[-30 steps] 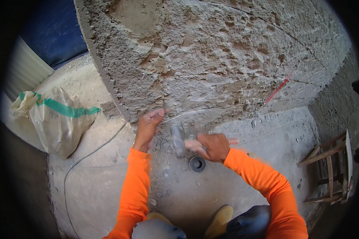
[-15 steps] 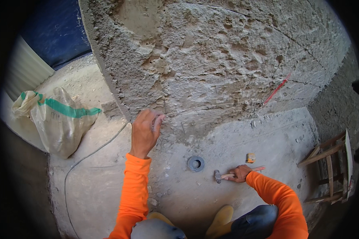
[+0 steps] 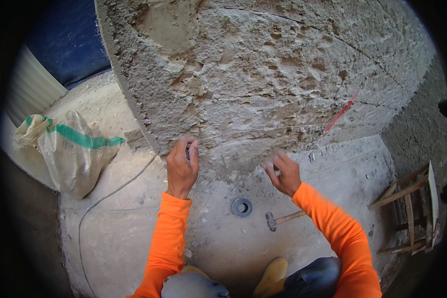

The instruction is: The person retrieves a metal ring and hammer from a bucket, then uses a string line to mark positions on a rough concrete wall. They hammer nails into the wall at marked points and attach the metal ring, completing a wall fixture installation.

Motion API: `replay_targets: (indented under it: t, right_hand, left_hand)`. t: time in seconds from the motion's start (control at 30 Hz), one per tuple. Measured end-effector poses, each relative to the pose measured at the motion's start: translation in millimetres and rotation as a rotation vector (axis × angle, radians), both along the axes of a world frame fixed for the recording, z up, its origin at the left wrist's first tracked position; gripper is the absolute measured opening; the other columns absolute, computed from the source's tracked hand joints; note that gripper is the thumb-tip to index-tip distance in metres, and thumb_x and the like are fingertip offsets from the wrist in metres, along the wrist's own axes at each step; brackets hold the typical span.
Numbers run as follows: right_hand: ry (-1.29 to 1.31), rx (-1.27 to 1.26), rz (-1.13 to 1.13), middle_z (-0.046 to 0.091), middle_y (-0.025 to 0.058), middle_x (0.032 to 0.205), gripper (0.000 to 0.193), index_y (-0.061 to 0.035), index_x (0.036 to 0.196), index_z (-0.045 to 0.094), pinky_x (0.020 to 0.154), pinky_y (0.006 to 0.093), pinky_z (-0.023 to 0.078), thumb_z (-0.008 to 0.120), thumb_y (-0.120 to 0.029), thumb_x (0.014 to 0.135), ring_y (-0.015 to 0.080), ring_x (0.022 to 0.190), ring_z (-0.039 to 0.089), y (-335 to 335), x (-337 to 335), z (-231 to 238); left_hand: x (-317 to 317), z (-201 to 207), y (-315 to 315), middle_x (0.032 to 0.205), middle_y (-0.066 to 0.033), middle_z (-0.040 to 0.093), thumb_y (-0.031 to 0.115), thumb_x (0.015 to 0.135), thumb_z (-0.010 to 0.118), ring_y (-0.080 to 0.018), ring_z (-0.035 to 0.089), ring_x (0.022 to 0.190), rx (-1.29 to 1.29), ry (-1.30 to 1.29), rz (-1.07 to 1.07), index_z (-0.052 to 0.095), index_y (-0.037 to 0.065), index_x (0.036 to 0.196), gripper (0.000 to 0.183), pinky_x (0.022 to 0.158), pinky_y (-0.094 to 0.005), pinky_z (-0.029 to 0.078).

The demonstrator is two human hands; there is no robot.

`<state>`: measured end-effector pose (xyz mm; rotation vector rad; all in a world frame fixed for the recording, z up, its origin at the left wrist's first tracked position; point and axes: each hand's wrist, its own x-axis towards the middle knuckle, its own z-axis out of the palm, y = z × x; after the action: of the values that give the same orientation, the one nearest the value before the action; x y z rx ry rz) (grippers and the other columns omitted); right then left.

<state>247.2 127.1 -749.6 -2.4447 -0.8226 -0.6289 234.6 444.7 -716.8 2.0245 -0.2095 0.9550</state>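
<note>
My left hand (image 3: 182,166) is closed, its fingertips pinching a thin pale string (image 3: 253,130) against the foot of the rough grey wall (image 3: 263,74). That string runs right along the wall to a red strip (image 3: 340,113). My right hand (image 3: 283,173) is raised in front of the wall's lower edge, thumb and fingers pressed together; whatever they hold, if anything, is too small to make out. Below it a hammer (image 3: 271,221) lies on the floor, with part of its wooden handle hidden by my orange sleeve.
A grey ring-shaped pipe piece (image 3: 242,207) sits on the dusty concrete floor (image 3: 218,238). To the left are a pale sack (image 3: 74,154) with a green band and a grey cable (image 3: 102,199). A wooden frame (image 3: 409,208) stands at the right.
My right hand has let go of the hammer and risen up and left toward the wall. The hammer stays on the floor. My left hand has barely moved.
</note>
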Motion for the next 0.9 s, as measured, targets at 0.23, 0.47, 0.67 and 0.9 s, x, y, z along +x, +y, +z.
replay_targets:
  t: [0.23, 0.47, 0.67, 0.9]
  right_hand:
    - [-0.235, -0.058, 0.23, 0.064, 0.0064, 0.101, 0.014, -0.0113, 0.104, 0.064, 0.058, 0.0423, 0.055, 0.067, -0.018, 0.093, 0.0306, 0.07, 0.067, 104, 29, 88]
    - [-0.145, 0.016, 0.143, 0.063, 0.0061, 0.088, 0.012, -0.0098, 0.103, 0.066, 0.054, 0.0407, 0.052, 0.069, -0.016, 0.093, 0.0301, 0.067, 0.065, 141, 42, 70]
    - [-0.144, 0.074, 0.17, 0.062, 0.0081, 0.092, 0.011, -0.01, 0.101, 0.064, 0.056, 0.0459, 0.053, 0.064, -0.016, 0.092, 0.0338, 0.067, 0.066, 139, 47, 58]
    - [-0.167, -0.117, 0.107, 0.062, 0.0064, 0.093, 0.016, -0.0116, 0.102, 0.065, 0.055, 0.0437, 0.053, 0.063, -0.01, 0.087, 0.0302, 0.067, 0.068, 128, 50, 47]
  left_hand:
    - [6, 3, 0, 0.085, -0.0173, 0.067, 0.006, 0.097, 0.062, -0.0335, 0.067, 0.074, 0.014, -0.024, 0.031, 0.062, 0.0, 0.102, 0.008, 0.066, -0.0383, 0.052]
    - [1, 6, -2, 0.086, -0.0169, 0.067, 0.008, 0.098, 0.062, -0.032, 0.067, 0.074, -0.01, 0.008, 0.043, 0.062, 0.0, 0.101, 0.009, 0.065, -0.0376, 0.052]
    - [-16, -9, -7, 0.086, -0.0076, 0.068, 0.015, 0.1, 0.062, -0.0118, 0.062, 0.069, -0.503, 0.45, -0.213, 0.067, 0.001, 0.109, 0.017, 0.059, -0.0268, 0.047]
    - [-8, -30, -45, 0.086, -0.0002, 0.062, 0.017, 0.1, 0.065, -0.0045, 0.049, 0.067, -1.395, 0.566, -0.685, 0.059, 0.0, 0.133, 0.037, 0.057, -0.0187, 0.038]
